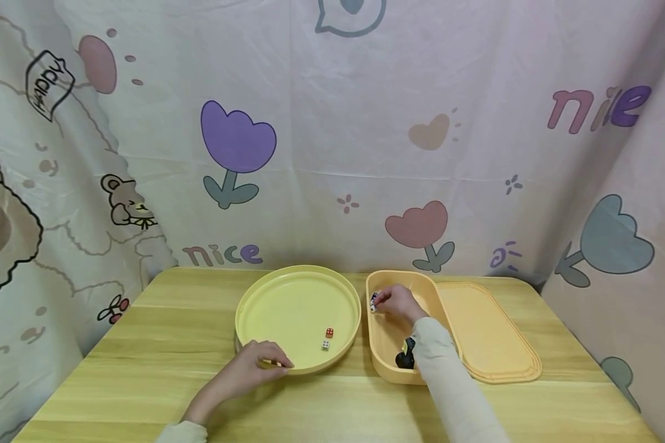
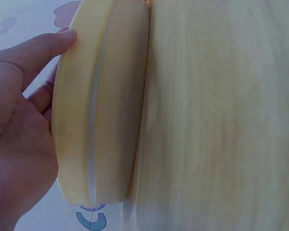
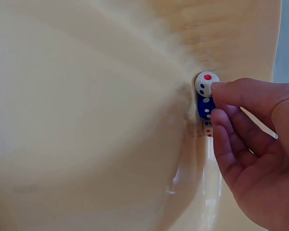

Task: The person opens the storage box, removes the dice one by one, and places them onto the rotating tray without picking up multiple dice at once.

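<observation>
A round yellow tray (image 1: 288,307) stands on the table, with a red die (image 1: 329,333) and a white die (image 1: 325,346) lying inside it. My left hand (image 1: 257,366) holds its near rim, the thumb on the outer wall in the left wrist view. My right hand (image 1: 399,303) reaches into a light-orange box (image 1: 385,335). There, against the wall, a white die (image 3: 206,83), a blue die (image 3: 205,107) and another white die (image 3: 208,130) sit in a row. Thumb and fingertips appear to pinch the blue die, partly covering it; the thumb also touches the upper white die.
A black object with a yellow part (image 1: 406,355) lies at the near end of the box, partly hidden by the right sleeve. The flat orange lid (image 1: 487,332) rests to the right of the box on the wooden table (image 1: 321,412). Printed cloth (image 1: 321,123) hangs behind.
</observation>
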Available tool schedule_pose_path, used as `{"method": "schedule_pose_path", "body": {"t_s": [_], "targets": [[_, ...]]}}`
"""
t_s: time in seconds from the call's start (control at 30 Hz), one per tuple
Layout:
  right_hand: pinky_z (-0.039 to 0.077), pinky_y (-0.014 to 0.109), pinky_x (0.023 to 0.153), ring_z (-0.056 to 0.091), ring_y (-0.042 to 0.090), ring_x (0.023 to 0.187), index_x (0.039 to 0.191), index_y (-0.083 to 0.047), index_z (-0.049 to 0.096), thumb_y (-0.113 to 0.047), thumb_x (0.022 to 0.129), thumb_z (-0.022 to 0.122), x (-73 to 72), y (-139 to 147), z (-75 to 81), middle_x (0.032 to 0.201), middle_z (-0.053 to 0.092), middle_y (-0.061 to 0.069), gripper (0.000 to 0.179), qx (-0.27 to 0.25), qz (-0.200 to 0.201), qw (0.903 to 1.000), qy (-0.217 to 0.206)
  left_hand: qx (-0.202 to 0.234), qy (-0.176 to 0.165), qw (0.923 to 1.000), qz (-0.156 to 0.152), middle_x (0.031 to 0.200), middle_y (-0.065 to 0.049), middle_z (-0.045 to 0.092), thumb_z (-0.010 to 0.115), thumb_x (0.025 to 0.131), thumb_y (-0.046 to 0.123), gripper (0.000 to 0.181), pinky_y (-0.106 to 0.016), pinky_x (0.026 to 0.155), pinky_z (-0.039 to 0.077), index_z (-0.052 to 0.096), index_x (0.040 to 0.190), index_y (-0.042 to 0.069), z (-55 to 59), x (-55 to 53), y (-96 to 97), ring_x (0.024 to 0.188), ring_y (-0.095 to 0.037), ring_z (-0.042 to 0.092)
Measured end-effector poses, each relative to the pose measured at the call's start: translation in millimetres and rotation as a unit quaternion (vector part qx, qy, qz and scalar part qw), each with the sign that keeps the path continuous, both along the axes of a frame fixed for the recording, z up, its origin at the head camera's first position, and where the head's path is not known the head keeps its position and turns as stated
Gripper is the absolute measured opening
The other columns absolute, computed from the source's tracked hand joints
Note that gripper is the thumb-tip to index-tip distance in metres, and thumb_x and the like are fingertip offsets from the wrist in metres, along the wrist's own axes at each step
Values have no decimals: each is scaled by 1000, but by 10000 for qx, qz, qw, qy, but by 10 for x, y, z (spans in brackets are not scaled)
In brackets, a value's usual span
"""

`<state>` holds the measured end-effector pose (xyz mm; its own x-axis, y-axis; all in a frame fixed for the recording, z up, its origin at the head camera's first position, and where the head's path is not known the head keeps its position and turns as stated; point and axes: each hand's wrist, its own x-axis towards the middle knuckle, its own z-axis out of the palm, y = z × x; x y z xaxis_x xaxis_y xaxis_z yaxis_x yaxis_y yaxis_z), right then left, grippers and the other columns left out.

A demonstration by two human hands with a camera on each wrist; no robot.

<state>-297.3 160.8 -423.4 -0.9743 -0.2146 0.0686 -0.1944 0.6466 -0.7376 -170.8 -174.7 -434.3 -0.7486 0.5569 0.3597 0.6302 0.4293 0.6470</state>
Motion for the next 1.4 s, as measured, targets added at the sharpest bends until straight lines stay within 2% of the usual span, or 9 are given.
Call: {"method": "schedule_pose_path", "body": {"t_s": [0.17,0.33,0.57,0.67,0.73,0.9,1.1,1.27,1.4], "targets": [[43,24,57,52,10,60,75,2,67,6,69,68,-3,-17,-4,70,63,3,8,117,-31,9999,50,-12,95,10000,17,87,19,61,64,83,25,6,-37,82,26,68,88,25,-7,-4,4,83,-4,53],[42,24,62,50,9,62,72,-3,69,4,67,70,-18,-40,-21,67,63,-1,9,585,5,9975,395,41,147,9999,-57,86,18,61,65,83,23,6,-35,81,28,68,88,24,-6,-2,3,82,-4,54],[43,24,62,52,8,60,71,-1,68,6,64,71,-2,-59,-13,64,62,0,11,757,200,9946,684,107,205,9997,-121,86,17,61,65,83,22,6,-32,79,30,68,88,23,-14,-4,6,82,-4,54],[42,26,64,51,10,62,70,-4,68,6,64,70,1,-60,-19,64,62,0,12,957,246,9915,851,236,175,9992,-257,86,14,63,66,83,18,7,-30,77,36,69,88,20,-14,-7,13,81,-6,55],[42,26,65,51,11,63,69,-5,68,5,63,71,-9,-61,-35,64,61,-1,12,1081,283,9895,919,245,167,9992,-250,86,14,63,66,83,18,7,-30,77,36,69,88,20,-12,-4,13,81,-6,55],[42,28,65,50,13,63,68,-7,67,3,64,72,-41,-75,-72,64,60,-3,12,1256,298,9882,827,240,97,9995,-194,86,15,62,65,83,20,6,-30,77,34,69,88,21,-4,6,12,82,-6,55],[42,27,64,49,12,63,72,-5,67,4,63,73,-56,-75,-96,65,59,-3,14,1088,164,9926,524,256,151,9992,-250,86,14,63,66,83,18,7,-30,77,35,69,88,19,-5,2,15,81,-6,55],[44,26,63,52,13,64,77,0,68,7,63,74,-41,-36,-108,68,61,1,17,387,27,9992,124,203,195,9995,-172,85,16,62,66,82,19,6,-32,79,31,69,88,21,-16,-4,9,80,-5,55],[45,26,64,53,14,68,80,2,68,6,64,76,-49,23,-138,73,62,3,19,-77,-95,9997,-219,158,189,9996,-161,85,16,62,66,83,20,6,-32,80,31,69,88,21,-24,-10,8,81,-5,55]]}}
